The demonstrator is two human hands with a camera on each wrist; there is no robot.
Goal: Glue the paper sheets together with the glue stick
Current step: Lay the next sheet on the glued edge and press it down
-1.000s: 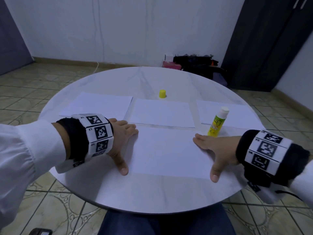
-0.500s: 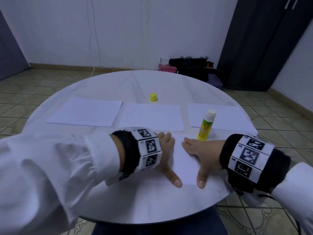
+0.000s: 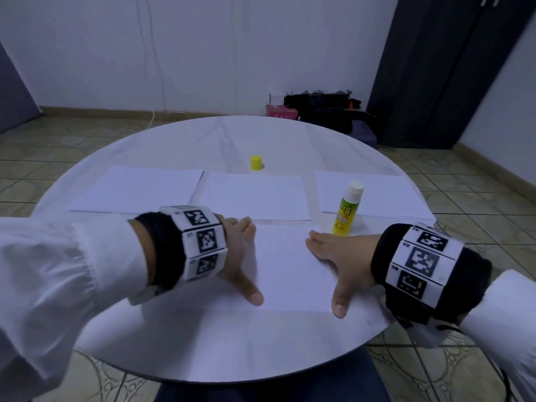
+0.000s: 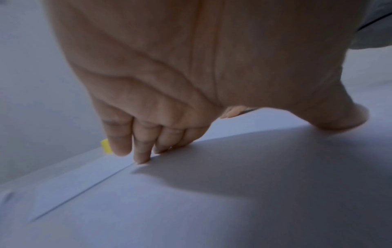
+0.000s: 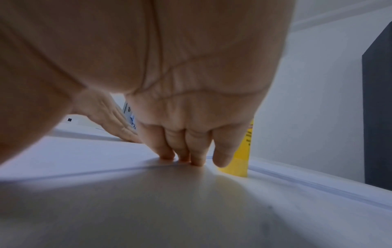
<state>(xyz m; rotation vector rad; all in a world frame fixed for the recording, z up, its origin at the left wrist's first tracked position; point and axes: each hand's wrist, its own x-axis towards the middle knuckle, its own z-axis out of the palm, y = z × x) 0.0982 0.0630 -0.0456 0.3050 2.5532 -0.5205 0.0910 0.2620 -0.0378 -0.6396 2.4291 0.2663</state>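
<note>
A round white table [image 3: 179,343] carries four lots of white paper: a near sheet [image 3: 290,268] at 6 o'clock, and stacks at 10 [image 3: 136,190], 12 [image 3: 255,195] and 2 o'clock [image 3: 385,195]. A yellow cap [image 3: 256,163] stands beyond the middle stack; an upright glue stick [image 3: 346,209] stands toward 3 o'clock, just beside the right stack.

The head camera looks forward and down over the round table [image 3: 203,338]. Each wrist camera sits low beneath its palm, close, facing along the fingers. All share the near sheet [image 3: 290,271].
</note>
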